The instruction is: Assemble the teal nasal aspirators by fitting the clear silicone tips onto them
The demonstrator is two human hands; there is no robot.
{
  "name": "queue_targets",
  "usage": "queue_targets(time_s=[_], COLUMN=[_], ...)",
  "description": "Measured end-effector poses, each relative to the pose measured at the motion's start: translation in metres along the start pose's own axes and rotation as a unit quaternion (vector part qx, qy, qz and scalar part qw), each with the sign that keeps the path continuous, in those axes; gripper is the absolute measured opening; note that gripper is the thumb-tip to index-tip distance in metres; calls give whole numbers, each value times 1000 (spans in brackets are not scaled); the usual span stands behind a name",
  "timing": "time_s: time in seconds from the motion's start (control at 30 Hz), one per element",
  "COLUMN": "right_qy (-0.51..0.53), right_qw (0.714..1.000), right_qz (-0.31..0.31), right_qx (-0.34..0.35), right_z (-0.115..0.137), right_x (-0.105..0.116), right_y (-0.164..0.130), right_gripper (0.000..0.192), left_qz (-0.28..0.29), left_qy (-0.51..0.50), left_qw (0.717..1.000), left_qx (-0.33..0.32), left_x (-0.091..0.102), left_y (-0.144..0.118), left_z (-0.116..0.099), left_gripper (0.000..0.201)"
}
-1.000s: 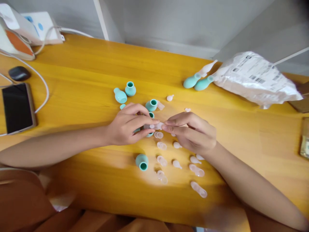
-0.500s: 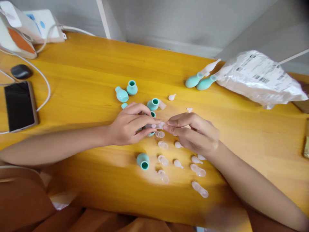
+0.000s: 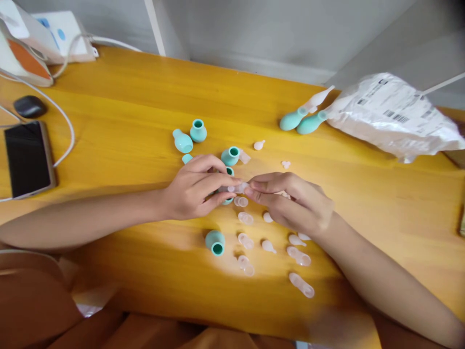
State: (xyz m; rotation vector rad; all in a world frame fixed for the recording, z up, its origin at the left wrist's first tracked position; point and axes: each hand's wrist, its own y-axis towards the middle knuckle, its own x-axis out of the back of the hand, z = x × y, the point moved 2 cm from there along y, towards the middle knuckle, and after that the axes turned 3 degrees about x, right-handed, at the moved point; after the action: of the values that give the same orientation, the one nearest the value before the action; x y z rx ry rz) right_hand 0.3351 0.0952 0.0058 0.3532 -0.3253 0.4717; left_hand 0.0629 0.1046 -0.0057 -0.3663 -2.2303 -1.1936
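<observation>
Landmark: the lone teal bulb lying nearest me on the bench. A small translucent piece sits beyond it and slightly to its right, between my two hands. My left hand is nearly closed, thumb and fingers pinching the piece's left end. My right hand pinches the right end, thumb against finger. By its look, very light: thin, smooth plastic, probably semi-stiff, likely slippery. Hardly fragile, though a thin rim may deform. Best hold, I judge: fingertip pinch at each end, light pressure. Similar clear pieces lie just right of the bulb.
</observation>
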Motion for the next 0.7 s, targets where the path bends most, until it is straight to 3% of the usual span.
queue_targets(time_s=[0.1,0.2,0.4,0.6,0.7], right_qy=[-10,-20,-105,-45,-36], right_qw=[997,994,978,992,994], right_qz=[25,40,-14,27,4], right_qx=[77,97,181,110,102], right_z=[6,8,15,21,23], right_x=[1,2,5,1,0], right_y=[2,4,19,28,26], right_gripper=[24,29,42,39,34], left_qz=[0,-1,-20,-11,-8], left_qy=[3,0,-3,-12,-8], left_qw=[1000,1000,1000,1000,1000], left_qx=[1,-2,9,-8,-1], left_x=[0,0,1,1,1], left_y=[0,1,4,4,4], left_z=[0,-1,0,0,1], left_gripper=[22,22,17,17,19])
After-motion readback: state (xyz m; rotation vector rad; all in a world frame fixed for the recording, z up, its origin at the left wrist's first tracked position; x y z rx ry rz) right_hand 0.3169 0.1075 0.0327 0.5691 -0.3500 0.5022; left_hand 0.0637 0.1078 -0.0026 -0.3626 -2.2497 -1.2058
